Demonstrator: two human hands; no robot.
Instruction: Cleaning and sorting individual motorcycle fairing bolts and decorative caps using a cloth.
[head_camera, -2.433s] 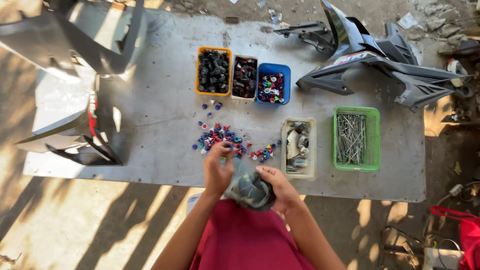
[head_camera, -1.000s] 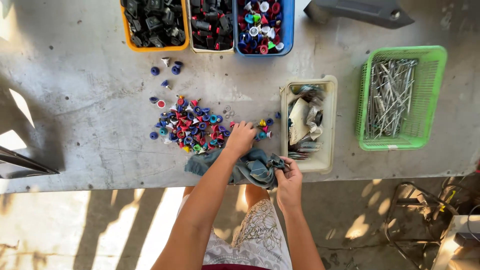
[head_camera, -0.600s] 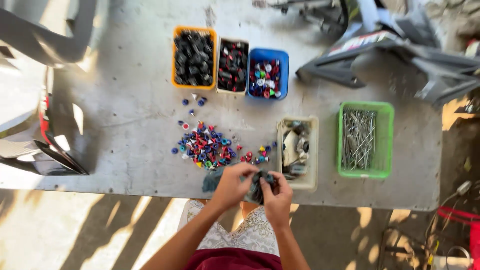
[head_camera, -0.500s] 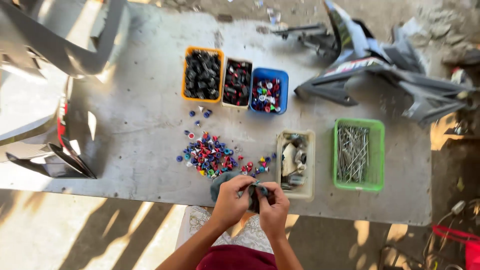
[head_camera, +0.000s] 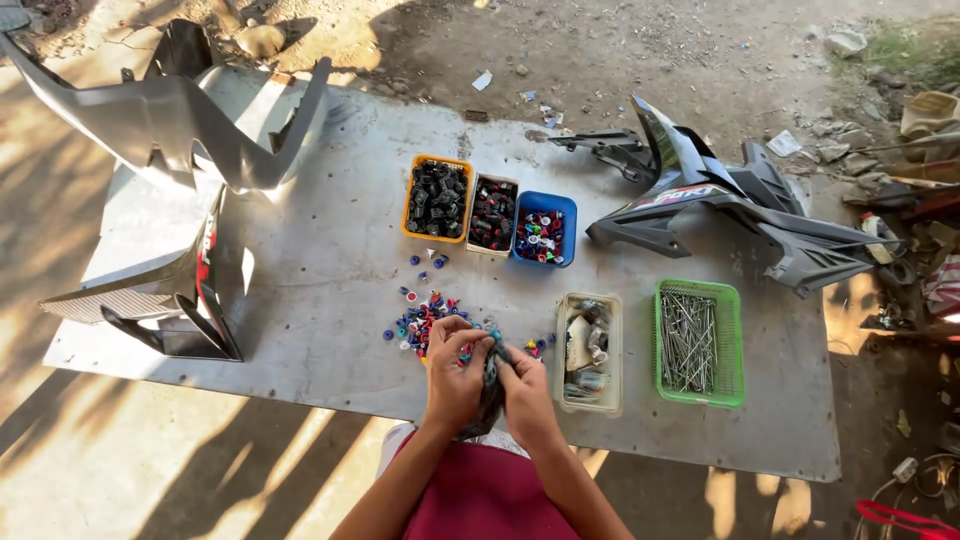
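Observation:
Both hands meet over the near edge of a grey metal table (head_camera: 300, 290). My left hand (head_camera: 455, 375) and my right hand (head_camera: 525, 385) together grip a bunched dark grey-blue cloth (head_camera: 490, 395), and a small blue piece shows at its top between my fingers. Just beyond my hands lies a loose pile of small coloured caps (head_camera: 425, 318) in red, blue and white.
Behind the pile stand an orange tray (head_camera: 437, 198) of black parts, a pale tray (head_camera: 494, 213) of dark and red parts and a blue tray (head_camera: 543, 228) of mixed coloured caps. A beige tray (head_camera: 588, 352) and a green basket of nails (head_camera: 697, 342) sit right. Motorcycle fairing panels (head_camera: 720, 205) lie at both table ends.
My left hand left the cap pile and joined the right on the cloth, which came up off the table edge and got bunched tighter. The camera pulled back, showing more table.

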